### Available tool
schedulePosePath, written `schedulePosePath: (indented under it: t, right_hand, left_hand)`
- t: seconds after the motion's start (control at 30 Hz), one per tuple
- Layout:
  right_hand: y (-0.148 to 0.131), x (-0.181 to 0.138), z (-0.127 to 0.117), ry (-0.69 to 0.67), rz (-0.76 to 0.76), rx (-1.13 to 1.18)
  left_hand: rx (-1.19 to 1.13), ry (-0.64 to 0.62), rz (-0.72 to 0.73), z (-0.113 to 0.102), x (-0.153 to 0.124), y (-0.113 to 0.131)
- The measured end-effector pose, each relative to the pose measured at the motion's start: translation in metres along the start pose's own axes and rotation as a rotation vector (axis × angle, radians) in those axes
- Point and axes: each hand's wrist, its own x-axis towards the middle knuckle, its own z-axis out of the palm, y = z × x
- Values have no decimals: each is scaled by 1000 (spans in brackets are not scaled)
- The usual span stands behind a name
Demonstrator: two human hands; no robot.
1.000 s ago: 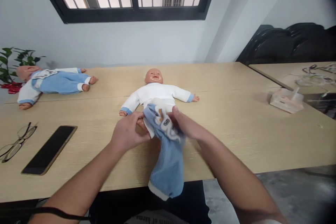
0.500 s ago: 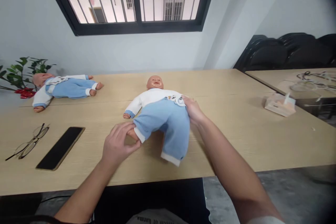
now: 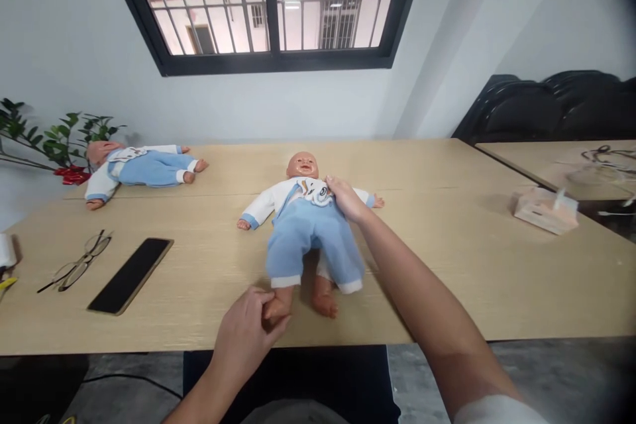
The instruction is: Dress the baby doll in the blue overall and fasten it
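Observation:
A baby doll (image 3: 304,165) in a white top lies on its back in the middle of the wooden table (image 3: 447,258), feet towards me. Blue overalls (image 3: 313,242) cover its legs and belly, with a printed bib at the chest. My left hand (image 3: 248,334) is closed round the doll's foot at the near table edge. My right hand (image 3: 342,197) pinches the top edge of the overalls beside the bib, near the doll's shoulder. The doll's other foot sticks out bare from the second trouser leg.
A second dressed doll (image 3: 139,169) lies at the far left beside a green plant (image 3: 59,139). Glasses (image 3: 79,262) and a black phone (image 3: 132,275) lie on the left. A tissue box (image 3: 545,209) stands at the right, with black chairs (image 3: 556,106) behind.
The overalls went from bunched at the doll's feet to pulled up over its legs and chest. My right hand moved up to the shoulder; my left pulled the foot towards me.

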Motion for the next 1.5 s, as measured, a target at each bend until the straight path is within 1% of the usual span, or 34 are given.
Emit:
schedulePosePath:
  t: [0.07, 0.13, 0.2, 0.23, 0.33, 0.4, 0.43, 0.47, 0.5, 0.57, 0.67, 0.73, 0.8, 0.87, 0.93, 0.97, 1.03, 1.1, 1.17, 1.23, 1.3, 1.33, 1.37, 1.43, 1.5]
  right_hand:
    - [-10, -12, -1, -79, -43, 33]
    - [-22, -23, -1, -117, -99, 64]
    - [-34, -33, 3, -152, -153, 96]
    - [-40, -37, 5, -179, -176, 103]
    - [-56, -50, 14, -278, -223, 84]
    - [-62, -57, 20, -327, -230, 58]
    - [-62, -60, 22, -339, -225, 52]
    - [-62, -62, 24, -344, -213, 50]
    - [-61, -64, 25, -345, -196, 52]
    - [-55, -64, 24, -341, -158, 72]
    - [-43, -61, 15, -315, -149, 71]
    - [-35, -57, 1, -272, -154, 18]
    - [-27, -53, -14, -254, -124, -81]
    - [-22, -50, -27, -301, -79, -223]
    - [-20, -49, -34, -364, -45, -337]
    - [-19, -48, -34, -372, -39, -347]
    - [-20, -48, -30, -316, -43, -255]
    - [-22, -49, -23, -191, -55, -80]
    - [-23, -50, -15, -92, -51, 60]
    - [-24, -51, -14, -64, -45, 97]
    - [-25, -52, -20, -105, -54, 15]
    - [-26, -52, -25, -141, -55, -57]
    - [-26, -53, -30, -185, -45, -134]
    - [-27, -53, -39, -291, 1, -259]
    - [-24, -53, -41, -375, 37, -305]
  left_hand:
    - [-31, -107, 16, -6, 1, 0]
    - [-47, -207, 50, -16, 8, 0]
    - [-48, -235, 106, -29, 25, -1]
    - [-50, -213, 144, -35, 37, 0]
    - [-91, -37, 283, -47, 90, 3]
    - [-150, 37, 372, -47, 129, 6]
    - [-166, 60, 385, -44, 147, 6]
    - [-177, 75, 383, -40, 163, 7]
    - [-175, 62, 377, -35, 176, 6]
    - [-172, -8, 351, -23, 193, 4]
    - [-214, -141, 282, -11, 202, -2]
    - [-259, -215, 250, -9, 205, -6]
    - [-270, -260, 255, -10, 210, -9]
    - [-251, -262, 281, -14, 217, -10]
    - [-245, -198, 282, -16, 225, -9]
    - [-257, -159, 269, -16, 228, -8]
    - [-310, -109, 221, -15, 233, -4]
    - [-364, -141, 183, -12, 235, 1]
    - [-368, -249, 199, -8, 237, 7]
    - [-322, -407, 238, -5, 240, 10]
    - [-297, -571, 252, -4, 244, 7]
    - [-307, -628, 246, -5, 246, 4]
    - [-333, -657, 233, -6, 248, -1]
    - [-433, -648, 194, -8, 252, -11]
    - [-569, -600, 124, -9, 253, -19]
